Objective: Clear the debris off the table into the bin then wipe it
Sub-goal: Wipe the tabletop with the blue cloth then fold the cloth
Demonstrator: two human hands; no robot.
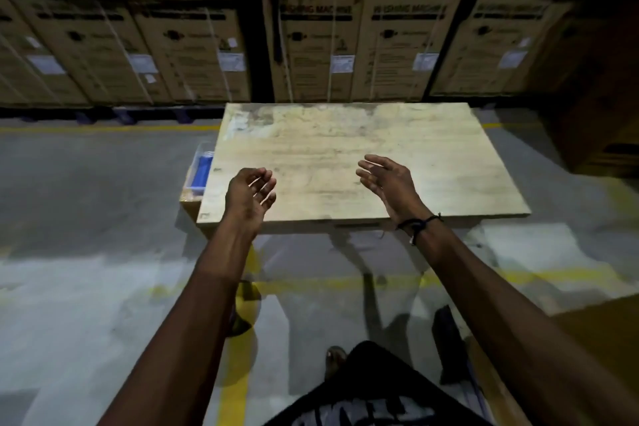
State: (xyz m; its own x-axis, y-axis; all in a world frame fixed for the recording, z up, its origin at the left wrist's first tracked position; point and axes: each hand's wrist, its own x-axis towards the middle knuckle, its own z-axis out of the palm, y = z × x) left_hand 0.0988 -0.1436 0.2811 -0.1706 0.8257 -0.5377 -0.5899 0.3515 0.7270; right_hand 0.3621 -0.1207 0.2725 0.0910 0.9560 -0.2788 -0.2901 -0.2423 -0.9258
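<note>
Both hands hang open and empty above the near half of a bare wooden table.

I see a wall of stacked cartons filling the whole top of the frame, with a narrow strip of grey floor between it and the table's far edge. That floor spreads wide across the left and bottom of the frame, crossed by yellow lines. The table sits centre frame, all four edges in view and its stained top free of loose bits as far as I can tell. Tucked against its left edge, partly under it, is a clear bin holding something blue. My left hand hovers near the front-left corner, fingers loosely curled, gripping nothing. My right hand hovers centre-right, palm inward, fingers spread. A dark cord bracelet circles the right wrist.
</note>
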